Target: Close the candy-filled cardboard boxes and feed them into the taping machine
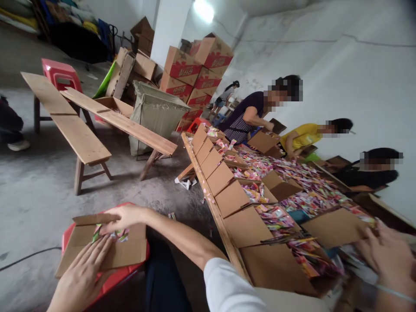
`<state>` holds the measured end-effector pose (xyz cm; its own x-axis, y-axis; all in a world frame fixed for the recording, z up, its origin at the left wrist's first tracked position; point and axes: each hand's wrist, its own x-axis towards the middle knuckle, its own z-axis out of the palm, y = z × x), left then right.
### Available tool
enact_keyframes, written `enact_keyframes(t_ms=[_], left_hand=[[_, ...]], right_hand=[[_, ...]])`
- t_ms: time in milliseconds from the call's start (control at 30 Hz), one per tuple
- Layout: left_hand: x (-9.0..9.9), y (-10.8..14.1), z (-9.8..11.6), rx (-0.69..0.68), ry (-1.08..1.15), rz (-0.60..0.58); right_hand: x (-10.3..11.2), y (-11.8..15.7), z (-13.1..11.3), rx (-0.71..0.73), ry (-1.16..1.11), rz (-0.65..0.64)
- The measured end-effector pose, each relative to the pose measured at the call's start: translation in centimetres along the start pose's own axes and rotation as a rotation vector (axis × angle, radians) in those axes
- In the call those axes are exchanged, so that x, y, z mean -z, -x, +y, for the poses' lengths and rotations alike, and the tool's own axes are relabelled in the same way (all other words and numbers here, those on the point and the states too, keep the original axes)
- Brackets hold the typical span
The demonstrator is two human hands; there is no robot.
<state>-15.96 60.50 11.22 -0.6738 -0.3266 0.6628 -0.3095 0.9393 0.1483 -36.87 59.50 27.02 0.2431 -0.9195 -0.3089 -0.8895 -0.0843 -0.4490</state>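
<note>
- Long table with a pale wooden rim (232, 247), heaped with packets: standing to the right of the right forearm; an elbow swinging outward could be knocking the cardboard boxes (248, 227) lined along that rim.
- Red plastic stool (126, 271): carrying the work on its top; uneven downward pressure from two hands could be tipping it.
- Brown rectangular cardboard box (130, 251): resting on the stool, its near left corner appearing to be overhanging the stool's left edge; a push leftward could be sliding it off.
- Left hand (86, 262): lying over the box's near left side, fingers nearly together and extending flat, thumb standing apart; pressing too hard here could be creasing the cardboard.
- Right hand (121, 216): reaching over the far edge into the opening, fingers bending toward the contents; whether they are pinching anything, cannot tell.
- Thin black cable (32, 256): running across the floor to the stool's left edge; a foot catching it could be jolting the stool.
- Small, colourful, glossy packets (122, 235): showing between the hands; loose ones could be jamming under a folding flap or spilling out.
</note>
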Motion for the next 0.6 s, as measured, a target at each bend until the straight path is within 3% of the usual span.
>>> enact_keyframes(t_ms=[33,67,167,233,500,600], left_hand=[[-0.3,0.3,-0.2,-0.008,0.004,0.011],[-0.6,0.7,-0.3,-0.012,0.006,0.015],[-1.2,1.6,-0.5,0.011,-0.011,-0.029],[-1.1,1.7,-0.6,0.048,-0.018,-0.065],[1.1,2.0,-1.1,-0.041,0.116,-0.037],[0.8,3.4,-1.2,0.064,0.219,-0.118]], right_hand=[[-0.9,0.5,-0.3,0.037,0.021,-0.09],[-2.2,1.3,-0.6,0.069,0.074,-0.103],[-6.4,4.3,-1.2,0.091,0.294,0.078],[-7.9,5.6,-1.4,0.087,0.377,0.133],[-7.5,6.0,-1.2,0.073,0.397,0.244],[-7.7,6.2,-1.1,0.076,0.42,0.271]])
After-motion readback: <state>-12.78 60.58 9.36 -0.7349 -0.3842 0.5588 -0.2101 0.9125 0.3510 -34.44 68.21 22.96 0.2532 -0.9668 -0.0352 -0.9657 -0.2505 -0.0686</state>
